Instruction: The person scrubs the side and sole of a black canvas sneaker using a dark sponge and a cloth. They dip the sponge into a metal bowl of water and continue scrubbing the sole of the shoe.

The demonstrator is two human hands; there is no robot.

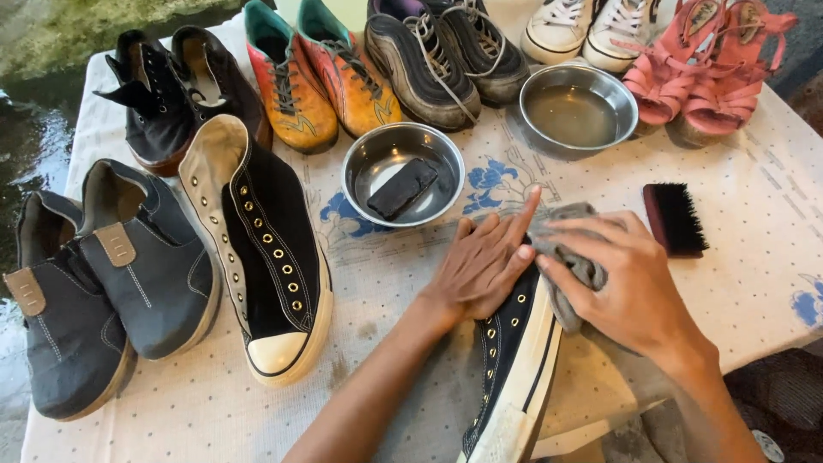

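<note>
A black canvas sneaker [514, 369] with a white sole lies on its side near the table's front edge. My left hand [484, 261] rests flat on its upper part, fingers together, holding it down. My right hand [621, 279] presses a grey cloth [570, 266] against the shoe's sole edge. The matching black sneaker [266, 249], without laces, lies to the left.
A steel bowl [403, 176] holds a dark block; a second steel bowl [579, 107] holds water. A dark brush [675, 219] lies at right. Grey slip-ons [111, 274], black, orange, striped, white shoes and pink sandals [703, 69] line the patterned tablecloth [754, 283].
</note>
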